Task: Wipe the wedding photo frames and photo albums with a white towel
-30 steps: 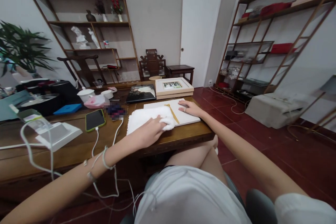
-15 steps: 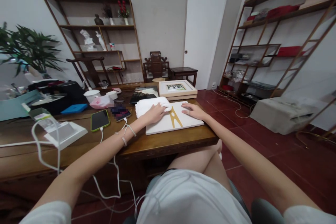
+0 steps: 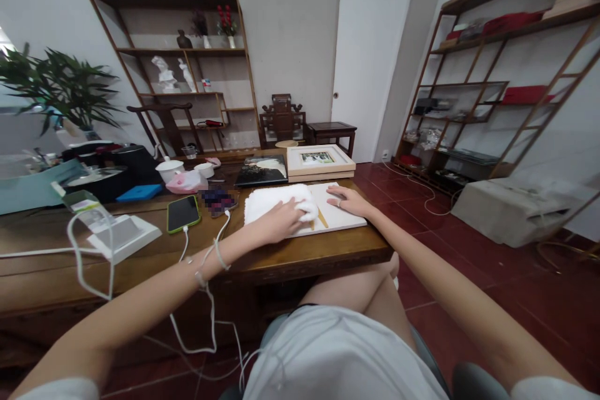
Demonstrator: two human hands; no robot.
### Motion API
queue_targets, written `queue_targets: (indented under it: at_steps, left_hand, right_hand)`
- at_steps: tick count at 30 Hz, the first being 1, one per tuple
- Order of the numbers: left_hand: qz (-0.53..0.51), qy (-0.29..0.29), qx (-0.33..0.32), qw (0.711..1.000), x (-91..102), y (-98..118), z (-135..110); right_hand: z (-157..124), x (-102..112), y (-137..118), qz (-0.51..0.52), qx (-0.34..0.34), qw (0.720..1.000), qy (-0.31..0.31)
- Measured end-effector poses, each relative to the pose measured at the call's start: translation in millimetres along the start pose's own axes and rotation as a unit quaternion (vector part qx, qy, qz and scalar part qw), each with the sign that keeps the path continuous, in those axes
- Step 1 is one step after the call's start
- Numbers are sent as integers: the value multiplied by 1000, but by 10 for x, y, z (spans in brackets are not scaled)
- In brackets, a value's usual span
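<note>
A white flat panel (image 3: 344,217) with a gold mark (image 3: 322,217) lies at the right end of the wooden table (image 3: 290,257). My left hand (image 3: 281,220) is closed on a bunched white cloth (image 3: 274,200) that covers the panel's left part. My right hand (image 3: 349,200) lies flat and open on the panel's right side, holding it down. A ring shows on one finger.
Behind the panel sit a framed picture (image 3: 319,161) and a dark book (image 3: 262,170). To the left lie a green-cased phone (image 3: 183,214) with white cables, a white box (image 3: 119,234), bowls and a pink bag. Shelves line both walls; my crossed knees are under the table edge.
My left hand has drawn the cloth from the panel's far edge back toward me over the gold mark. The right hand has stayed flat on the panel. The camera turned slightly left.
</note>
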State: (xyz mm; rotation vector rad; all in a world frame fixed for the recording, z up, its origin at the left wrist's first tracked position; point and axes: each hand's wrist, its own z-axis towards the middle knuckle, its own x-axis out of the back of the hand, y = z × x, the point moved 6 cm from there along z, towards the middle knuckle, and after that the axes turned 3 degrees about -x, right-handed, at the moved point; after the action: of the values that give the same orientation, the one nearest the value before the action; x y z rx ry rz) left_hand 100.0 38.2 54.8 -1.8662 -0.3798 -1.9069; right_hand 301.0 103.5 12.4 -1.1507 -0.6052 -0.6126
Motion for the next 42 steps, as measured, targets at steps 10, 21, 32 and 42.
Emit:
queue_targets:
  at_steps: [10, 21, 32, 42]
  left_hand:
    - [-33, 45, 1, 998, -70, -321, 441]
    - [-42, 7, -43, 998, 4, 443, 7]
    - [-28, 55, -4, 998, -112, -459, 741]
    - [25, 13, -19, 999, -88, 364, 296]
  right_hand:
    - [11, -4, 12, -2, 3, 1000, 1]
    - [4, 12, -19, -1, 15, 1000, 10]
    - [-2, 7, -6, -3, 3, 1000, 14]
    - [10, 87, 43, -41, -10, 997, 61]
